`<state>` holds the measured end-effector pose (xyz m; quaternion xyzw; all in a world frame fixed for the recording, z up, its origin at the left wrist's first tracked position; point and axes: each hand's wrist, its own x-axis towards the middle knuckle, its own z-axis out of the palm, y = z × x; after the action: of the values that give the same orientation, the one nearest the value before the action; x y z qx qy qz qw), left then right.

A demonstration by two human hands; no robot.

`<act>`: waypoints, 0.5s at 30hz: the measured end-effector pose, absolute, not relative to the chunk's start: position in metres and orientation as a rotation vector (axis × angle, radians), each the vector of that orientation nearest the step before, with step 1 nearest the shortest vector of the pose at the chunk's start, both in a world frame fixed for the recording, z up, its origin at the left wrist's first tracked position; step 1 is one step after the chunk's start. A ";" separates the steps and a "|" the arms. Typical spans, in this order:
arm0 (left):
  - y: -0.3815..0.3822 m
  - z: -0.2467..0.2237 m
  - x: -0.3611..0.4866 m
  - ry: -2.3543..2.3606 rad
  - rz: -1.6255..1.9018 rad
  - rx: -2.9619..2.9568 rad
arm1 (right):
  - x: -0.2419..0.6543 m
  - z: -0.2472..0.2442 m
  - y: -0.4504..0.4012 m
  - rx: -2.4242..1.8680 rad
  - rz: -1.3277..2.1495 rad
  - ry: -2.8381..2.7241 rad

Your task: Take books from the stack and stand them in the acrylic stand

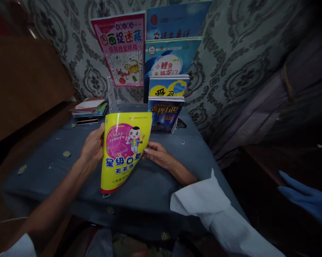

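A yellow workbook (123, 150) with a pink circle and a cartoon child on its cover is held up over the table, its cover bent. My left hand (92, 146) grips its left edge, fingers partly hidden behind it. At the right edge, my right hand (159, 154) pinches the cover between thumb and fingers. Behind the workbook, a clear display rack (112, 94) holds upright books: a pink picture book (124, 50) at the left, and at the right a blue book (174, 21), a light-blue book (174, 53), a yellow-and-blue book (168, 85) and a dark-blue book (164, 112).
A stack of thin books (89, 110) lies at the table's back left. The table has a blue-grey cloth (70, 171). Patterned curtain (225, 67) hangs behind, and a brown wooden panel (21, 82) stands left. Blue gloves (307, 196) lie on dark furniture at right.
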<state>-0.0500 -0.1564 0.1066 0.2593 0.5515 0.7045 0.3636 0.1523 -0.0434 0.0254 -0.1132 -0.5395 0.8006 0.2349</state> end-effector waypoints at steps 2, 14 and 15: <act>-0.152 0.098 -0.058 1.375 1.837 0.614 | 0.154 0.022 -0.042 -0.331 2.265 -1.507; -0.168 0.006 -0.123 2.325 0.992 1.718 | 0.160 0.019 -0.031 -0.815 2.226 -2.092; -0.170 0.001 -0.123 2.345 0.871 1.814 | 0.160 0.018 -0.031 -0.848 2.209 -2.089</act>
<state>-0.1231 -0.1698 0.0014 0.5868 0.7587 0.2818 0.0258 0.1598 -0.0311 0.0177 -0.2688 -0.6618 0.6998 -0.0074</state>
